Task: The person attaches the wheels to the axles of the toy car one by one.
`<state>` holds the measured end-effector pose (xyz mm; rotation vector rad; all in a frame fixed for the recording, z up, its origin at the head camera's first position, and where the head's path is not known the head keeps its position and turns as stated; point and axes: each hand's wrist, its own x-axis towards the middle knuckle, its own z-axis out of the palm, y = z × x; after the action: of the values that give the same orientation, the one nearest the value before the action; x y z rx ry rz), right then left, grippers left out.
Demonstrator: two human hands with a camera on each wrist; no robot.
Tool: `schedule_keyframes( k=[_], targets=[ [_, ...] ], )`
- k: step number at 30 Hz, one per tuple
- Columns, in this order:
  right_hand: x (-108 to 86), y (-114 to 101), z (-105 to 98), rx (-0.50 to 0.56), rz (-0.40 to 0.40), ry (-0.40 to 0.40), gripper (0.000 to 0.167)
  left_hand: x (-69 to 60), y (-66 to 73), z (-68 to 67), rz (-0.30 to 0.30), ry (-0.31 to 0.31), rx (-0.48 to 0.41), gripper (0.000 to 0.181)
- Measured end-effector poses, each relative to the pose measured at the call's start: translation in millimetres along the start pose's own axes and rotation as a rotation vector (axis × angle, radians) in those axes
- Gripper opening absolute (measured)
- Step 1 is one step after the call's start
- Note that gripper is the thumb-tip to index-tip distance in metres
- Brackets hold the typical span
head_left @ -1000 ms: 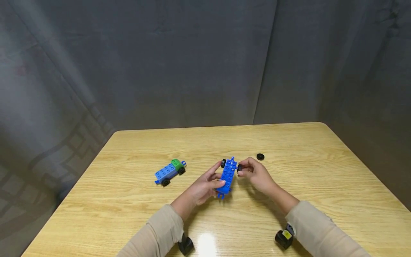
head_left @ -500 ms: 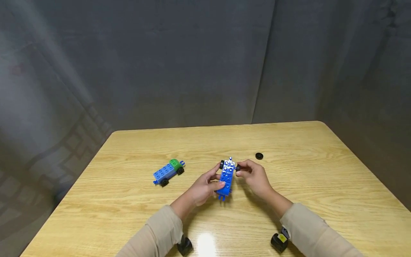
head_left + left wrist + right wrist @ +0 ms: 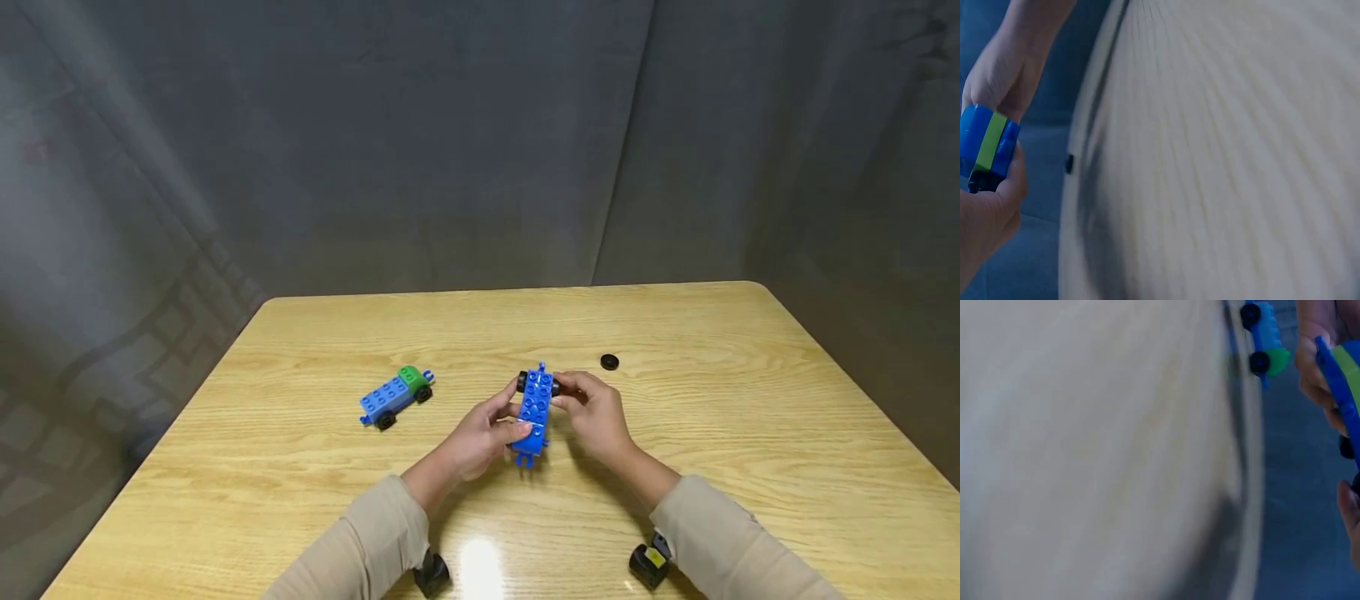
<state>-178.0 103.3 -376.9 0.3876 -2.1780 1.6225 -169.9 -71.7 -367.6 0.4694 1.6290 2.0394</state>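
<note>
My left hand (image 3: 480,437) grips a blue toy building-block car (image 3: 534,408) above the table, with the thumb on its studded top. Fingers and thumb of my right hand (image 3: 597,414) pinch a black wheel (image 3: 556,389) against the car's far right side. Across from it, another black wheel (image 3: 522,382) sits on the left side, close to my left fingertips. A lime-green stripe (image 3: 990,140) runs along the blue car body (image 3: 969,134) in the left wrist view. Part of the same car (image 3: 1340,394) shows at the right wrist view's edge.
A second toy car (image 3: 388,397), blue with a green front block (image 3: 411,379) and black wheels, stands on the wooden table (image 3: 300,500) to the left. One loose black wheel (image 3: 610,362) lies beyond my right hand. A grey curtain (image 3: 450,167) hangs behind the table.
My right hand has brought its wheel inward, from slightly off the car's side to close against it. The left hand keeps its grip on the car. The head view shifts slightly.
</note>
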Motion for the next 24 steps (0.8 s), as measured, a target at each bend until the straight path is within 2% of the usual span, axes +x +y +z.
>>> schedule_keyframes(
  k=[5, 8, 12, 16, 24],
  targets=[
    [6.1, -6.7, -1.0, -0.001, 0.002, -0.020, 0.022, 0.8, 3.2, 1.0, 0.021, 0.012, -0.012, 0.067],
    [7.9, -9.2, -2.9, -0.031, 0.030, -0.046, 0.021, 1.7, 6.8, 0.1, -0.006, 0.006, -0.012, 0.068],
    [8.6, -10.2, -5.3, -0.076, 0.069, -0.098, 0.022, 2.2, 11.6, -3.2, -0.048, 0.008, 0.064, 0.069],
    [9.4, -9.6, -7.8, -0.093, 0.126, -0.136, 0.025, 3.8, 13.9, -6.5, -0.059, 0.032, 0.153, 0.070],
    [9.6, -2.8, -12.0, -0.071, 0.162, -0.169, 0.030, 7.5, 11.3, -6.5, -0.106, 0.038, 0.099, 0.075]
  ],
)
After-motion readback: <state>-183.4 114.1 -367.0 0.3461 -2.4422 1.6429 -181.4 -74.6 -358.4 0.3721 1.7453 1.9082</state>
